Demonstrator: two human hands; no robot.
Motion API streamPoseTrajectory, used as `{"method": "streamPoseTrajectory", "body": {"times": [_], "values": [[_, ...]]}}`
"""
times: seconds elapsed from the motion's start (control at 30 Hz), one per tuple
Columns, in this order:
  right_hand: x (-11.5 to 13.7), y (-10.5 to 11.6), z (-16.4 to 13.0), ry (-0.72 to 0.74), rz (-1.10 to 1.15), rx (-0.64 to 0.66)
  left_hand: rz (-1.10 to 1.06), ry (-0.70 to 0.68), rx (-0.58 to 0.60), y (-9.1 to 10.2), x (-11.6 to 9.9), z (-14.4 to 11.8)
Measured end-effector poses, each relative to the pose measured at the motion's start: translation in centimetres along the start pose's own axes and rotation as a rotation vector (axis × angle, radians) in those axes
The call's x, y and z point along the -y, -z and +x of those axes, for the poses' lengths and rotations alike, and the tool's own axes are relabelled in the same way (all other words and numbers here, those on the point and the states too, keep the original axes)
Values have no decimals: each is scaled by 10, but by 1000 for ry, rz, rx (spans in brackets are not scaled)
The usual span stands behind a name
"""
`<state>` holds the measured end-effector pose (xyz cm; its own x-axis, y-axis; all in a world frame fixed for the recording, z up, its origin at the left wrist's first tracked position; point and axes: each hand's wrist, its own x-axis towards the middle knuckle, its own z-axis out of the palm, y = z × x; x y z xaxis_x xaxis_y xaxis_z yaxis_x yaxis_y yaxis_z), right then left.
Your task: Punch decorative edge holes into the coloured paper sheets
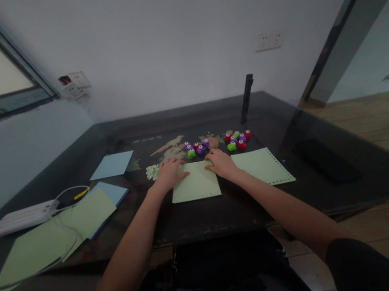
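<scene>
A pale green sheet of loose-leaf paper point(197, 184) lies flat on the dark table in front of me, its row of holes along the near edge. My left hand point(171, 172) rests over its left side, thumb on the sheet and fingers stretched forward. On the opposite side, my right hand point(221, 163) lies over the upper right corner with its fingers apart and thumb touching the paper. Just beyond my hands sit two clusters of small red, green and purple eye-like pieces, one cluster point(200, 150) behind the sheet and another cluster point(241, 145) to its right.
A second pale green sheet point(262, 166) lies to the right, near a black flat object point(324, 159). A black stick-like object point(247, 99) stands at the back. Leftward are blue sheets point(112, 165), green sheets point(59, 223), a white device point(23, 218) and a cable. Flowers point(153, 172) show beside my left hand.
</scene>
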<state>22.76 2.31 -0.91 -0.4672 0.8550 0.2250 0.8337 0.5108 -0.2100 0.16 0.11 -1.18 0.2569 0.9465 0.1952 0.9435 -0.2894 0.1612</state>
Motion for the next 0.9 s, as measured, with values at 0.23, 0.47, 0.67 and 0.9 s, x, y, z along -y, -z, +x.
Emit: {"method": "streamPoseTrajectory", "body": {"times": [0.23, 0.47, 0.67, 0.9], "values": [[-1, 0, 0, -54, 151, -32, -49, 13, -5, 7, -7, 1], [-7, -4, 3, -64, 291, -113, -70, 9, -2, 6, -8, 4], [-12, -5, 6, -104, 531, -163, -84, -4, 0, 7, -7, 3], [-16, -8, 7, -145, 649, -102, -111, -10, -5, 6, -5, 3]]}}
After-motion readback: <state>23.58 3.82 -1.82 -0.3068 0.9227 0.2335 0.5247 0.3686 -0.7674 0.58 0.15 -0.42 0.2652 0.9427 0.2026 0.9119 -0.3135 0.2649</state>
